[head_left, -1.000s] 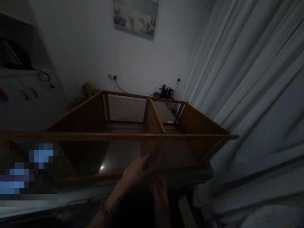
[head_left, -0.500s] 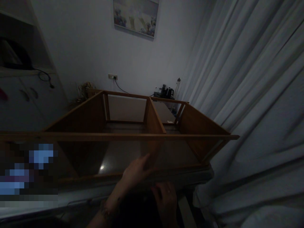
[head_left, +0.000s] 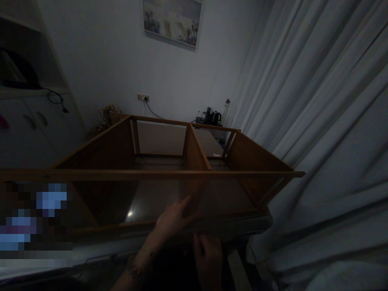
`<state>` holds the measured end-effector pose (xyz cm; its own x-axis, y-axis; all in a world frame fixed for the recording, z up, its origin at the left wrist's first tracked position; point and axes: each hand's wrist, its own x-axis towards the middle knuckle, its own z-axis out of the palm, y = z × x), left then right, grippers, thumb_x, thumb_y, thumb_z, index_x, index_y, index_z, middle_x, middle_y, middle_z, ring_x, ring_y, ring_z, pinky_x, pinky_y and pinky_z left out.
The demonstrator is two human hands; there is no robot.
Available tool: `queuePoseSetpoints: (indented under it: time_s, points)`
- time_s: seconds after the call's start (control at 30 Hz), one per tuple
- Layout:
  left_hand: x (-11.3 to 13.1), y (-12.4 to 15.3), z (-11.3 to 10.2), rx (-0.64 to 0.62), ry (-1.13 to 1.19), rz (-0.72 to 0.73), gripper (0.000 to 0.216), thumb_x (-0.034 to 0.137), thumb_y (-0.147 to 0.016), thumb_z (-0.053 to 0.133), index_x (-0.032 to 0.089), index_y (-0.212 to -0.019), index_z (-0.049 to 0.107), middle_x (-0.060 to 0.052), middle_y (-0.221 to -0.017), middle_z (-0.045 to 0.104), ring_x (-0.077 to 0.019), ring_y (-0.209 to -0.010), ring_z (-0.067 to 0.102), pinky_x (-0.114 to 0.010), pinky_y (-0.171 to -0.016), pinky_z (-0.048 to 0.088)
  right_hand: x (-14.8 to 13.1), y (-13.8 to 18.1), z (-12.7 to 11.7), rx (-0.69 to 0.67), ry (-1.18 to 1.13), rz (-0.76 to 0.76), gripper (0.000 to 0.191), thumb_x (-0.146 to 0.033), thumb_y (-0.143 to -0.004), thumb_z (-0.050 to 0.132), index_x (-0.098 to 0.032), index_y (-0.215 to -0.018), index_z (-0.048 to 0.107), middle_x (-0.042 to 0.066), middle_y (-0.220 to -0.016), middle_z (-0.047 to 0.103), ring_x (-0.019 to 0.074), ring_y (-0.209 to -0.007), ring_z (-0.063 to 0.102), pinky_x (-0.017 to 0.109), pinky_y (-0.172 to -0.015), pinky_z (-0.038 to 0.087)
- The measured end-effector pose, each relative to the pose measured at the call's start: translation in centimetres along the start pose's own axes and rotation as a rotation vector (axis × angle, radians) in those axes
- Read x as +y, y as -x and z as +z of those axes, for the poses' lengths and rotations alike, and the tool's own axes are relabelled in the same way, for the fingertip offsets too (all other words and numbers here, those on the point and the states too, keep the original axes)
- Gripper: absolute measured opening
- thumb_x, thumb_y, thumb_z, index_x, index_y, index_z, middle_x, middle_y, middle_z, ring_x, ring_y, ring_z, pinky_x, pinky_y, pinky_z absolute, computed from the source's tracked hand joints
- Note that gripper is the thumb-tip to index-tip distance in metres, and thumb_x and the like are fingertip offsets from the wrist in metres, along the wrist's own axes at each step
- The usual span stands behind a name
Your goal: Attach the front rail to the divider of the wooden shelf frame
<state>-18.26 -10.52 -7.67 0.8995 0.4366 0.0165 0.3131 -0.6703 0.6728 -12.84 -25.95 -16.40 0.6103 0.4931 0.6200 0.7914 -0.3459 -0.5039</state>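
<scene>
A brown wooden shelf frame [head_left: 157, 174] lies before me, with upright boards dividing it. My left hand [head_left: 172, 217], with a bracelet on the wrist, reaches to the near side of the middle divider [head_left: 198, 151]. Its fingers are stretched and apart by the lower part of that board; the dimness hides whether they touch it. Lower and to the right, my right hand [head_left: 209, 254] is close to my body, just below the padded edge [head_left: 242, 224] under the frame. Its fingers are curled in, and anything between them is too dark to make out.
White curtains [head_left: 327, 133] hang along the right. At the back, a black kettle [head_left: 216, 117] stands by a wall socket cable [head_left: 154, 111]. A white cabinet [head_left: 27, 129] is on the left. A pixelated patch covers the lower left.
My right hand has shifted slightly left, its fingers still curled. My left hand stays almost in place, and the frame has not moved.
</scene>
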Motion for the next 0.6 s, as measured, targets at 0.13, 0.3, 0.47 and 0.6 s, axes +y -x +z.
queuePoseSetpoints:
  time_s: [0.13,0.3,0.47,0.6]
  points:
    - [0.2,0.1,-0.2,-0.002,-0.012,-0.003,0.057,0.054,-0.081,0.050,0.026,-0.130,0.042,-0.009,-0.117,0.062,-0.0247,-0.103,0.060,-0.031,-0.084,0.045,-0.7,0.9,0.8,-0.074,-0.202,0.264,0.036,-0.041,-0.091,0.044,-0.023,-0.064,0.060,0.003,-0.063,0.064,0.0176,-0.064,0.058,0.028,-0.063,0.037]
    - [0.2,0.0,-0.1,-0.007,-0.008,-0.020,0.058,0.056,-0.081,0.049,0.025,-0.131,0.042,-0.009,-0.120,0.060,-0.0244,-0.105,0.059,-0.030,-0.084,0.044,-1.4,1.6,1.6,-0.161,-0.404,0.572,0.049,-0.056,-0.090,0.035,-0.020,-0.072,0.063,0.000,-0.045,0.057,0.0151,-0.045,0.056,0.024,-0.050,0.041]
    - [0.0,0.1,0.1,0.014,-0.013,-0.007,0.059,0.055,-0.081,0.049,0.025,-0.131,0.042,-0.009,-0.118,0.062,-0.0241,-0.105,0.059,-0.030,-0.085,0.044,-2.0,1.5,1.9,-0.088,-0.525,0.636,0.054,-0.065,-0.084,0.039,-0.018,-0.074,0.065,-0.001,-0.041,0.053,0.0137,-0.037,0.052,0.022,-0.038,0.035]
    - [0.1,0.1,0.1,0.012,-0.012,-0.009,0.060,0.056,-0.081,0.049,0.025,-0.131,0.041,-0.009,-0.119,0.061,-0.0238,-0.104,0.059,-0.029,-0.084,0.044,-2.8,1.0,1.7,-0.006,-0.588,0.646,0.056,-0.067,-0.081,0.042,-0.017,-0.070,0.064,0.003,-0.049,0.059,0.0149,-0.046,0.057,0.021,-0.039,0.038]
